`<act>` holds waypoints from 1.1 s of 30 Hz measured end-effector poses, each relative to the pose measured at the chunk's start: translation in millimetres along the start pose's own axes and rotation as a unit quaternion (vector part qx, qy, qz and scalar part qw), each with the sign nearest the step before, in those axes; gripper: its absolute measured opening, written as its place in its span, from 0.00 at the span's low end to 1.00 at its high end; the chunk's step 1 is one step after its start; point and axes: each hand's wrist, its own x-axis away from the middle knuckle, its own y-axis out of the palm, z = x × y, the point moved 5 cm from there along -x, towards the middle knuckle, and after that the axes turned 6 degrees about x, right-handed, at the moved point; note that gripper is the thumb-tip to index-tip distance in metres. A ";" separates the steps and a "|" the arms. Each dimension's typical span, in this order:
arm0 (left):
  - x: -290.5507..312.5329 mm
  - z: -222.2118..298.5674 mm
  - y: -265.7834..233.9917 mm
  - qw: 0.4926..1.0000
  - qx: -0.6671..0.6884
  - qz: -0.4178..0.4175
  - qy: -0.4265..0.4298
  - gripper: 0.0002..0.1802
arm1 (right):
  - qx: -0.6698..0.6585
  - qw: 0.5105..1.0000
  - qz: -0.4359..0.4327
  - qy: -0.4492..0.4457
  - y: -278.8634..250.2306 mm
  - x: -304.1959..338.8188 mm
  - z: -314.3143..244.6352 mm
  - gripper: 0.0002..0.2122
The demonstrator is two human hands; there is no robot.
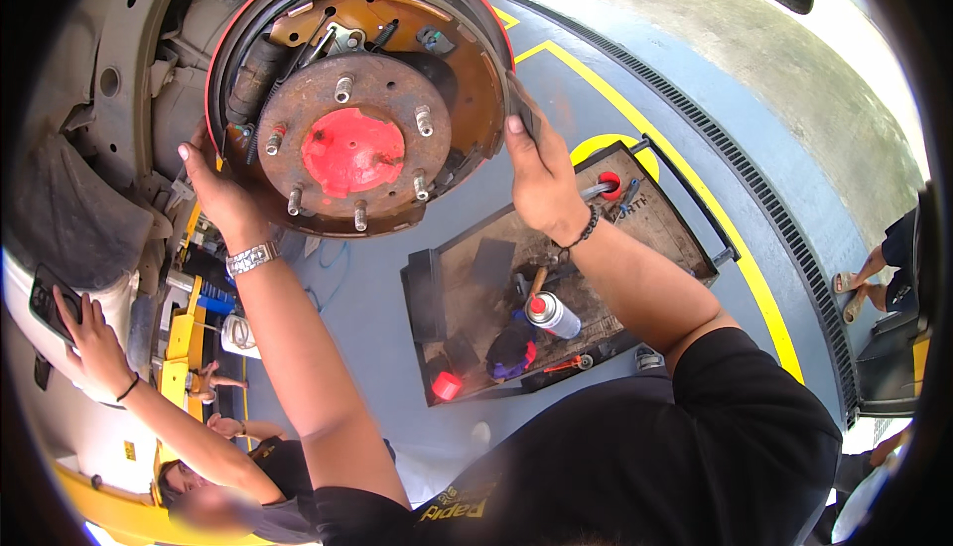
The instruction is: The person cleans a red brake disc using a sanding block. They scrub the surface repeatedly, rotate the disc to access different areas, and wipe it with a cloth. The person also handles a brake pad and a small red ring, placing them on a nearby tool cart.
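A drum brake assembly [308,79], its drum off, fills the upper left. It has a rusty hub flange with several wheel studs, a red-painted centre and a red outer rim. My left hand [226,199], with a metal watch at the wrist, is at the lower left edge of the assembly. Its thumb points up; the other fingers are mostly hidden behind the rim, and what they hold cannot be made out. At the right edge, my right hand [544,174] pinches a dark flat piece [522,109] against the side of the brake.
Below stands a tool cart [586,238] carrying a spray can [554,316], a red cap [447,385], a tape roll and hand tools. At lower left another person's hand [94,347] holds a phone [50,303]. A floor drain grate [735,159] curves along the right.
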 end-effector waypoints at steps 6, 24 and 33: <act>1.7 -2.0 1.0 0.999 0.030 0.000 -0.020 0.36 | -0.066 0.994 0.076 0.032 9.1 22.1 3.3 0.24; -5.0 0.1 -5.7 1.000 -0.027 0.004 0.001 0.38 | 0.013 0.983 0.183 -0.009 26.5 29.3 2.6 0.23; -4.3 0.6 -9.3 0.999 -0.044 0.006 0.010 0.37 | 0.262 0.915 -0.072 -0.298 45.2 -112.8 -100.9 0.17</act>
